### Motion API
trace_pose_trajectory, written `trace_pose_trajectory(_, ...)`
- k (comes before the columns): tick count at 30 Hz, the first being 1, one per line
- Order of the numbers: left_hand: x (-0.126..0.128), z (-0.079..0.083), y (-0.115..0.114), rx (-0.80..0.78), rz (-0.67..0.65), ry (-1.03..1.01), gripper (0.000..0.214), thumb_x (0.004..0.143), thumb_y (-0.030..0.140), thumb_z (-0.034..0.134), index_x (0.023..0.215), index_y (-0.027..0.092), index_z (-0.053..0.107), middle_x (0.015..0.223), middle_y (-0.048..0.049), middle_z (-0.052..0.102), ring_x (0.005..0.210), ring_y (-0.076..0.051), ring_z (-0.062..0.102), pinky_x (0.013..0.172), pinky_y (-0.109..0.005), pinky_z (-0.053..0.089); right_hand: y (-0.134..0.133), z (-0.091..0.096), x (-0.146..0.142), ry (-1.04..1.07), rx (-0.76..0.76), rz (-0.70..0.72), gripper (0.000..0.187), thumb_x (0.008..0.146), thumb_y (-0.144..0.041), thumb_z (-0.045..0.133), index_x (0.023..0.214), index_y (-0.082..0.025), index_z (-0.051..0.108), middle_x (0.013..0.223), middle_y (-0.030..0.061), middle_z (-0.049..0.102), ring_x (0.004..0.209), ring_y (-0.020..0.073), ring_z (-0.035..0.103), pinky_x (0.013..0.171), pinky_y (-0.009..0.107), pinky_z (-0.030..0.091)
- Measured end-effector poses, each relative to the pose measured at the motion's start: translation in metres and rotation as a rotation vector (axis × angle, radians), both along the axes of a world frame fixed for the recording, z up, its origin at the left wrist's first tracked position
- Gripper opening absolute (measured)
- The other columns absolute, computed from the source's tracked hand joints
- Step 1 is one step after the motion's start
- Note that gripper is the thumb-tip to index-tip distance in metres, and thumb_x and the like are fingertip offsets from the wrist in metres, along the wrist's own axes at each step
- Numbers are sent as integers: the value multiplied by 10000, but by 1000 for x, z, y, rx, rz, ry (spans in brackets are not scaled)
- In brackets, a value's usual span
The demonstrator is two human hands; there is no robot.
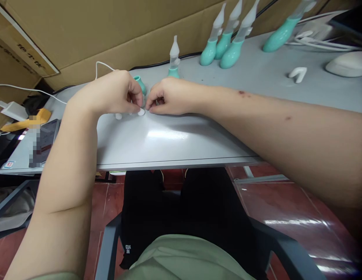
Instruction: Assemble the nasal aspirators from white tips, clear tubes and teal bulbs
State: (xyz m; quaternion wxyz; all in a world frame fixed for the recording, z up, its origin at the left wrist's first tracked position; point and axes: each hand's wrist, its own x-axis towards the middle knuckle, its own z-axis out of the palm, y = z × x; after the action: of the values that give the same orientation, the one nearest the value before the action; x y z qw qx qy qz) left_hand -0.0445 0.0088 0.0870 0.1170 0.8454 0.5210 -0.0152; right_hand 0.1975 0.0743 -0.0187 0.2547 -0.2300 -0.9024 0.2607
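Observation:
My left hand (pixel 122 93) is bent down at the wrist over the grey desk, its thumb and fingers closed in a pinch. A small white piece (pixel 141 112) shows at its thumb tip; whether it is gripped or lies on the desk is unclear. Facing it, my right hand (pixel 166 98) is closed too, fingertips nearly touching the left ones. What lies inside either pinch is hidden. Just behind the left fingers is an open teal bulb (pixel 139 82). Another small white piece (pixel 119 116) lies under the left palm. Behind the right hand stands a teal nasal aspirator (pixel 174 52) with a white tip.
Several more nasal aspirators (pixel 231 54) stand along the cardboard wall (pixel 90 35). A white bent piece (pixel 298 74) and a white mouse (pixel 348 64) are at the right. On the left lie a phone (pixel 46 142), a yellow tool (pixel 26 122) and a white charger (pixel 14 111).

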Motion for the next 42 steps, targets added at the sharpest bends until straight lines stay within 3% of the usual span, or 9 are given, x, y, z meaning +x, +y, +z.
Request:
trace_pose_trajectory(8, -2, 5, -13, 38, 67, -366, 99, 696, 433, 942, 751, 387, 875, 883, -22, 899, 887, -368, 766, 894, -620, 643, -16, 16, 8, 317, -306, -136, 147, 804, -219, 991, 883, -325, 927, 868, 32, 849, 919, 300, 760, 909, 473, 702)
trace_pose_trajectory(12, -2, 3, -11, 90, 77, -553, 126, 683, 367, 964, 699, 436, 859, 975, -2, 934, 1011, -392, 781, 1040, -723, 633, -9, 15, 4, 600, -403, -124, 178, 736, -199, 988, 866, -286, 904, 805, 19, 803, 813, 245, 704, 948, 475, 696)
trace_pose_trajectory(16, -1, -5, -1, 139, 87, -570, 208, 699, 474, 1008, 681, 393, 817, 1080, -16, 972, 1061, -390, 793, 1028, -711, 660, 1, 8, 0, 745, -440, -58, 230, 767, -139, 1071, 869, -245, 894, 810, 20, 819, 767, 207, 711, 885, 422, 700)
trace_pose_trajectory(21, -4, -15, 8, 173, 64, -621, 290, 758, 469, 1044, 719, 345, 785, 1111, -32, 951, 995, -314, 767, 997, -639, 661, -3, 13, 1, 778, -496, -44, 329, 887, 127, 973, 833, -184, 883, 768, -5, 828, 701, 136, 739, 736, 258, 685)
trace_pose_trajectory(25, -8, -18, 12, 218, 23, -651, 230, 764, 500, 1054, 750, 379, 859, 1133, -64, 957, 1011, -383, 794, 1006, -748, 672, -9, 18, 1, 783, -504, -75, 405, 966, 225, 922, 844, -160, 882, 755, -30, 833, 669, 99, 732, 727, 204, 699)
trace_pose_trajectory(28, -8, -17, 15, 205, 9, -526, 303, 773, 667, 1019, 1034, 513, 1025, 1235, -68, 983, 1204, -538, 869, 1017, -867, 667, -10, 20, 0, 785, -515, -102, 403, 985, 241, 913, 866, -144, 912, 750, -22, 843, 667, 92, 724, 760, 191, 723)
trace_pose_trajectory(33, -4, -13, 14, 153, 47, -508, 725, 738, 695, 1030, 1457, 612, 986, 1320, -63, 989, 1437, -609, 854, 1082, -894, 649, -11, 20, -1, 793, -522, -123, 455, 1003, 270, 824, 849, -146, 923, 714, -19, 835, 662, 92, 728, 729, 166, 706)
trace_pose_trajectory(38, 0, -15, 10, 112, 22, -557, 534, 754, 591, 1108, 1279, 524, 1034, 1300, -33, 990, 1340, -522, 883, 1174, -843, 664, -13, 20, -3, 822, -512, -107, 559, 1040, 309, 703, 800, -154, 906, 705, -23, 821, 640, 75, 723, 667, 148, 653)
trace_pose_trajectory(42, 3, -18, 7, 151, 44, -617, 400, 786, 593, 1142, 1136, 424, 1047, 1207, -52, 985, 1226, -457, 898, 1190, -775, 700, -12, 19, -3, 837, -519, -100, 531, 1043, 294, 761, 814, -162, 909, 749, -27, 845, 668, 71, 740, 676, 141, 660)
